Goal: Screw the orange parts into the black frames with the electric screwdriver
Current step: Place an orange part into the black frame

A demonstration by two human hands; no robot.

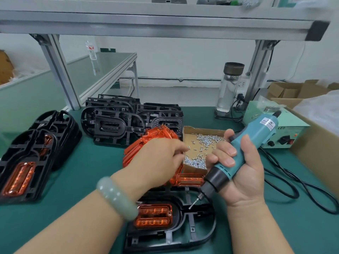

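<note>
A black frame (183,233) lies on the green mat in front of me with an orange part (153,216) seated in it. My right hand (240,173) grips the teal electric screwdriver (244,153), its bit tilted down over the frame's middle. My left hand (161,160) reaches across a pile of orange parts (156,138) to the edge of the cardboard screw box (192,167), fingertips pinched at a small screw (188,147). Whether the screw is lifted I cannot tell.
Empty black frames (117,121) are stacked at the back. Frames with orange parts fitted (22,173) lean at the left. A glass bottle (229,87), a green power box (282,134), its black cable (293,184) and a cardboard carton (319,149) stand on the right.
</note>
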